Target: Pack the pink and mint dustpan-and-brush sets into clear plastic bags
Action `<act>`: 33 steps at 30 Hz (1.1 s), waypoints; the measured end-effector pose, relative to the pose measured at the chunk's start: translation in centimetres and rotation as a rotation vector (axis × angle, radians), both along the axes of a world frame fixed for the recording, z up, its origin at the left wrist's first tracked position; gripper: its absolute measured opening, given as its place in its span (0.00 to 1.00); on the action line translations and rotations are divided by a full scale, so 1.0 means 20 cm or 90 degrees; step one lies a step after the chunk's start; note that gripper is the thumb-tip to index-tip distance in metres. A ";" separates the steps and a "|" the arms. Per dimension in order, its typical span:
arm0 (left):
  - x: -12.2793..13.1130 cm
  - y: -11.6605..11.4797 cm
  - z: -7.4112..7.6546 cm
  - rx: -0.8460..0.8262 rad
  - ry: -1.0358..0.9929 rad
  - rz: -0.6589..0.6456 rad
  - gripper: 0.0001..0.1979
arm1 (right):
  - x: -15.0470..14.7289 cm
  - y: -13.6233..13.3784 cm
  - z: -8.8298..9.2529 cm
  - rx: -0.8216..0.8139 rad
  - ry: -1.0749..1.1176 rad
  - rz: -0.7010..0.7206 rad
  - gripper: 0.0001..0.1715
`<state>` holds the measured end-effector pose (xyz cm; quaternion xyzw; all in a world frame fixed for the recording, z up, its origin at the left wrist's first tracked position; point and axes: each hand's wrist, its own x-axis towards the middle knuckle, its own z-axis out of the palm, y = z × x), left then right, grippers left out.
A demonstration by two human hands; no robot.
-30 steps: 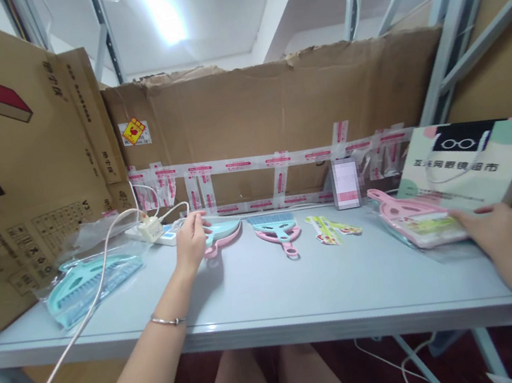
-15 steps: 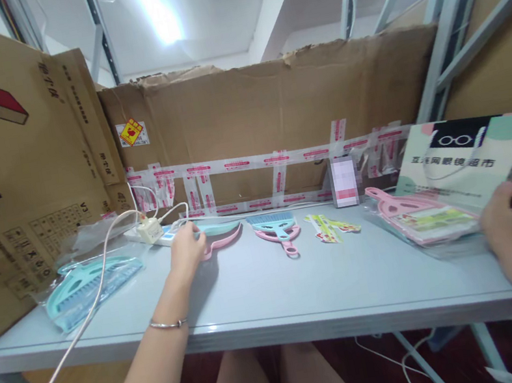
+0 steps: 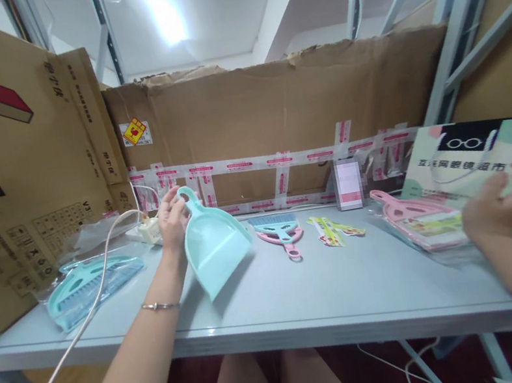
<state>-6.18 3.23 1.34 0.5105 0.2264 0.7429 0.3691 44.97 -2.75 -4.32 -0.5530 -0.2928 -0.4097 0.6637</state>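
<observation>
My left hand (image 3: 173,222) is closed on the handle of a mint-green dustpan (image 3: 218,241), holding it tilted above the table with its wide edge toward me. To its right, a blue hand brush (image 3: 274,222) lies over a pink one (image 3: 292,251). My right hand (image 3: 501,204), blurred by motion, is at the right with its fingers apart and nothing seen in them. Close to it is a pink dustpan (image 3: 408,209) in a clear plastic bag with a printed card. A bagged mint brush and dustpan set (image 3: 97,285) lies at the left.
Cut label pieces (image 3: 330,231) and an upright phone (image 3: 349,185) are mid-table. A white cable (image 3: 102,271) runs from a plug adapter (image 3: 150,230) across the left side. Cardboard (image 3: 270,103) walls the back; a box with glasses artwork (image 3: 472,153) leans at right.
My left hand has raised the mint dustpan off the table and turned it toward me. The pink piece beside it no longer shows. My right hand has shifted slightly left.
</observation>
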 end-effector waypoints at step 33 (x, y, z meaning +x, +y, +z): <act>0.16 0.09 -0.06 -0.289 0.414 -0.204 0.19 | -0.99 0.38 -0.12 -0.811 -0.236 0.693 0.16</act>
